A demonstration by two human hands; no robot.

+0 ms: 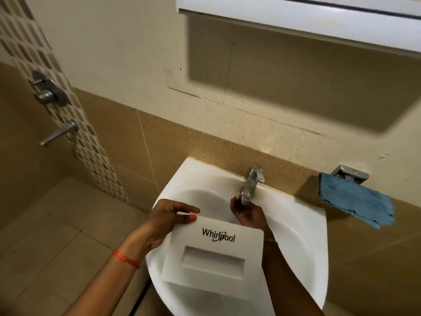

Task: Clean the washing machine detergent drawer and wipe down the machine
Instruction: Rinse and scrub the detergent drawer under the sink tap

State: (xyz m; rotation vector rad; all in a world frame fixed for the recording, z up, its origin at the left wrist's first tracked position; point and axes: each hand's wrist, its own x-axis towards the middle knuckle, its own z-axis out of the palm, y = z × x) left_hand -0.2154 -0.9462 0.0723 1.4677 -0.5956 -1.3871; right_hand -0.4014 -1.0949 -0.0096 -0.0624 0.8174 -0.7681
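The white detergent drawer point(214, 252), its front panel marked Whirlpool and facing me, stands tilted in the white wash basin point(303, 247). My left hand point(168, 220) grips its upper left corner, thumb on the front. My right hand point(247, 213) is behind the drawer's top edge, palm up and fingers cupped under the spout of the steel tap point(251, 184). I cannot tell whether water is running. The rest of the drawer behind the panel is hidden.
A blue cloth point(355, 201) hangs from a steel wall holder point(349, 173) to the right of the basin. Steel shower controls point(49, 92) and a lever point(59, 134) sit on the tiled wall at left. A white cabinet point(296, 17) overhangs above.
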